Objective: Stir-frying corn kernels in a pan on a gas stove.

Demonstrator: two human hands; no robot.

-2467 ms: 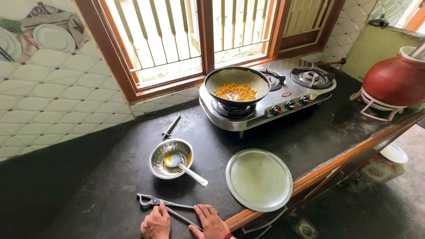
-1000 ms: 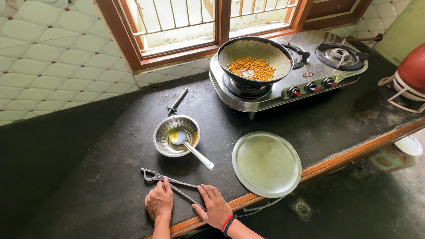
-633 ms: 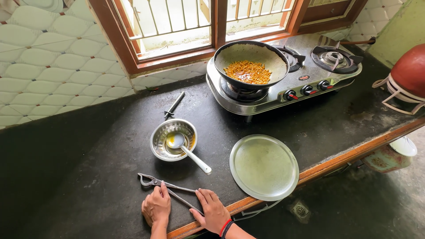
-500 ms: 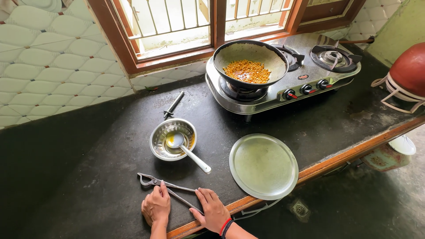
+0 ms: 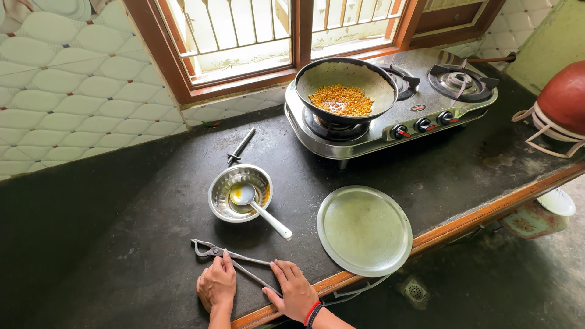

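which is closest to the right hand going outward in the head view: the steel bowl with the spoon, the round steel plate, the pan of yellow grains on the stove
From the right hand:
1. Round steel plate, just to its right near the counter edge.
2. Steel bowl with the spoon, up and to the left.
3. Pan of yellow grains, far back on the stove by the window.
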